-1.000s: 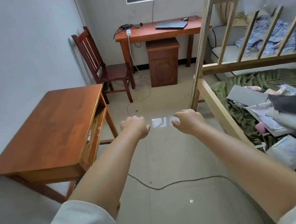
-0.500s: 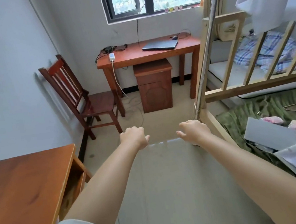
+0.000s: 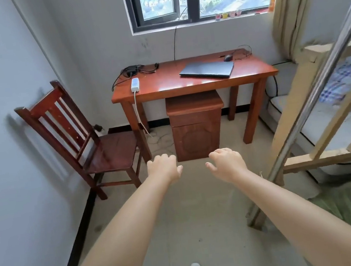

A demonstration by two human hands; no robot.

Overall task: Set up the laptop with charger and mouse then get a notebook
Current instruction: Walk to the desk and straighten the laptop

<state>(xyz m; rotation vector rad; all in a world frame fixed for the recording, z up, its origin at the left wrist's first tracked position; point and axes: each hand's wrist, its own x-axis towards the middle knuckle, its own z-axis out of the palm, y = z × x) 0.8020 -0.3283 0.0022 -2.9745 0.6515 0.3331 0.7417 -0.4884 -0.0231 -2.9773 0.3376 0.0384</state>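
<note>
A closed dark laptop (image 3: 207, 69) lies on the red-brown desk (image 3: 170, 86) under the window. A black mouse (image 3: 228, 58) with its thin cable sits behind the laptop at the right. A black charger brick (image 3: 132, 69) with coiled cable lies at the desk's back left, next to a white power strip (image 3: 135, 84). My left hand (image 3: 164, 168) and my right hand (image 3: 226, 161) are stretched out in front of me, well short of the desk, fingers loosely spread and empty. No notebook is in sight.
A small wooden cabinet (image 3: 196, 125) stands under the desk. A wooden chair (image 3: 86, 142) stands at the left wall. A bunk bed frame with a metal pole (image 3: 312, 97) closes the right side. Cables lie on the floor by the desk's left leg.
The view has advanced toward the desk, which is now larger and nearer. The near side table has dropped out of view. Both hands stay extended and empty.
</note>
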